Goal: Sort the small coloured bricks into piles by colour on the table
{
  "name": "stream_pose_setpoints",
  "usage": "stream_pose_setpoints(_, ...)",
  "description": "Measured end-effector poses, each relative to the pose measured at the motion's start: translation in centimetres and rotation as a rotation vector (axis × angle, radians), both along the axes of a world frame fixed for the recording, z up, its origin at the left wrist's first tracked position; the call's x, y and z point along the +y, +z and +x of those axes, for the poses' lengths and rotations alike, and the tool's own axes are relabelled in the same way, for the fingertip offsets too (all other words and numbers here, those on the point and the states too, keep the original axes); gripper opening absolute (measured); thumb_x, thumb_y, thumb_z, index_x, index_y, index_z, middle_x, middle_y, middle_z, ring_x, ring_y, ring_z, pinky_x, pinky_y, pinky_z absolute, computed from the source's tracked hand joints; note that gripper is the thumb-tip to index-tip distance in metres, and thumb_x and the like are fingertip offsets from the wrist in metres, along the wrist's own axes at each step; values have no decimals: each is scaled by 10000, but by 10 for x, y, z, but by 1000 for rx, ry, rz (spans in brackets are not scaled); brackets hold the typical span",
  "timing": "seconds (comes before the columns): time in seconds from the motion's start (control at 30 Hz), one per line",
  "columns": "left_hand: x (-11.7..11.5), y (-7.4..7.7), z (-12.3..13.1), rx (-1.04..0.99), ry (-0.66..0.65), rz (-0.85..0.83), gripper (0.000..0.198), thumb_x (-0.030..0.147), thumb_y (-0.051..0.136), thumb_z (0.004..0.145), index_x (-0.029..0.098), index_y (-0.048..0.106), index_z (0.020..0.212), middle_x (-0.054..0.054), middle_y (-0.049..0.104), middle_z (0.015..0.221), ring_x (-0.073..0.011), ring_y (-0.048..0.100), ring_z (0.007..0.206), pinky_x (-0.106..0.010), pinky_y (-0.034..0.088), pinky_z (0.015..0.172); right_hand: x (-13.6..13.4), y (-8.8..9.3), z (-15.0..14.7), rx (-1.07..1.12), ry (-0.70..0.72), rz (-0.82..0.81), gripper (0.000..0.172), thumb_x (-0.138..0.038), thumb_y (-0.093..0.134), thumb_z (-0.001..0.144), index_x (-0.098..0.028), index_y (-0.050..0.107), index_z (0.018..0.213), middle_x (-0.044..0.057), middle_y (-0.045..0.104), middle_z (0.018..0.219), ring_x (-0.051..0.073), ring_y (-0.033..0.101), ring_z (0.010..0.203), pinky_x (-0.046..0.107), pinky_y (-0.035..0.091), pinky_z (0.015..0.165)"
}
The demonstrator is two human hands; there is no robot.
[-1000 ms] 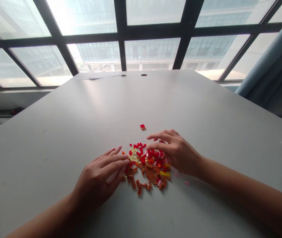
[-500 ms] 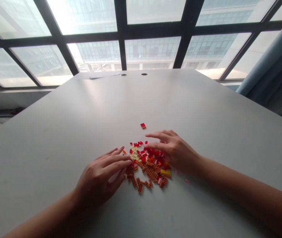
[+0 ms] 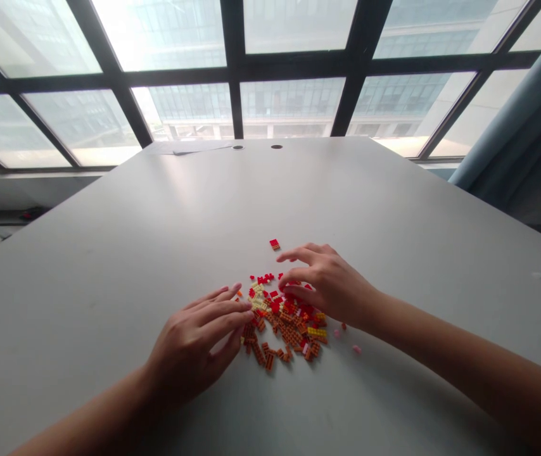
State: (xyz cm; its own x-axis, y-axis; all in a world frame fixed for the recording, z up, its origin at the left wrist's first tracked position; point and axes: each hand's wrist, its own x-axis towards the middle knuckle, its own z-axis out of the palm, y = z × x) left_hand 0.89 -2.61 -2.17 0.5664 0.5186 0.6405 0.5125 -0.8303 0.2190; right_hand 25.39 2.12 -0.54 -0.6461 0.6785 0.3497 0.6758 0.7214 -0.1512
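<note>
A loose pile of small toy building bricks (image 3: 292, 332) lies on the white table, mostly brown, with red, cream, yellow and pink ones mixed in. At its left edge rests my left hand (image 3: 201, 339), fingers stretched out and touching the outer bricks, its thumb partly beneath. Over the pile's upper right side is my right hand (image 3: 330, 282), with its fingers bent and apart. Its lower fingertips and thumb are close to the red bricks; no brick can be made out in them. Just beyond the pile sits a small joined block (image 3: 275, 244), red on top and brown at its near edge.
Stray pink bricks (image 3: 356, 349) lie to the right of the pile, under the right forearm. The white table (image 3: 270, 196) stretches away to a large window with black frames. Paper sheets (image 3: 189, 147) are at its far edge, and a blue curtain (image 3: 512, 133) hangs at right.
My right hand has lifted and shifted slightly, showing its thumb and a brown brick beside the pile. My left hand stays almost where it was. The view has tilted a little.
</note>
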Motion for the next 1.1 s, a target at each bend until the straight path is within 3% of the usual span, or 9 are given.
stream_pose_setpoints(0.2, 0, -1, 0, 22, 0, 6, 232, 105, 586, 821, 196, 663, 1020, -32, 737, 998, -187, 658, 1045, -311, 509, 990, 4, 5, 3, 60, -20, -85, 54, -194, 666, 805, -229, 707, 798, 57, 683, 1088, 226, 612, 981, 392, 442, 829)
stream_pose_setpoints(0.4, 1, -3, -1, 22, -7, 8, 233, 99, 583, 822, 190, 659, 1022, -38, 735, 998, -200, 644, 1073, -329, 519, 982, 54, -5, 29, 91, -255, -18, 79, -177, 639, 817, -212, 710, 823, 38, 732, 844, 206, 643, 827, 353, 462, 796)
stream_pose_setpoints(0.5, 1, -3, -1, 27, -3, 13, 235, 100, 579, 826, 191, 657, 1028, -38, 735, 1000, -200, 642, 1075, -327, 521, 978, 70, -15, 33, 73, -298, -28, 91, -166, 637, 815, -205, 718, 833, 35, 737, 838, 203, 649, 821, 338, 461, 787)
stream_pose_setpoints(0.63, 1, -4, -1, 13, -8, 17, 237, 94, 583, 821, 184, 665, 1025, -39, 736, 992, -194, 644, 1072, -306, 514, 985, 73, -19, 27, 56, -330, 11, 116, -165, 621, 831, -204, 725, 863, 37, 740, 879, 200, 652, 847, 334, 439, 790)
stream_pose_setpoints(0.77, 0, -5, -2, 13, -3, 9, 234, 99, 588, 822, 178, 668, 1027, -39, 734, 997, -194, 633, 1092, -310, 507, 993, 63, -12, 24, -12, -378, 64, 97, -188, 646, 815, -217, 727, 862, 41, 744, 863, 229, 646, 855, 373, 396, 795)
stream_pose_setpoints(0.83, 0, -5, -2, 15, 0, 6, 234, 101, 586, 825, 176, 668, 1031, -38, 733, 997, -194, 632, 1093, -312, 510, 990, 55, -7, 23, 23, -343, 57, 97, -186, 663, 799, -220, 725, 865, 38, 744, 863, 220, 645, 839, 361, 391, 787)
stream_pose_setpoints(1.0, 1, -4, -2, 24, -2, 10, 216, 104, 587, 828, 169, 669, 1017, -42, 732, 1002, -193, 636, 1086, -318, 509, 993, 30, 2, 13, 96, -75, -142, 50, -185, 685, 788, -224, 714, 780, -4, 732, 795, 156, 645, 767, 302, 385, 760)
stream_pose_setpoints(1.1, 0, -4, -1, 23, 2, 13, 220, 99, 588, 826, 169, 669, 1020, -42, 733, 997, -190, 639, 1080, -315, 509, 993, 18, 5, 4, 67, -47, -165, 48, -178, 705, 776, -222, 710, 758, -11, 726, 790, 160, 639, 791, 310, 352, 757)
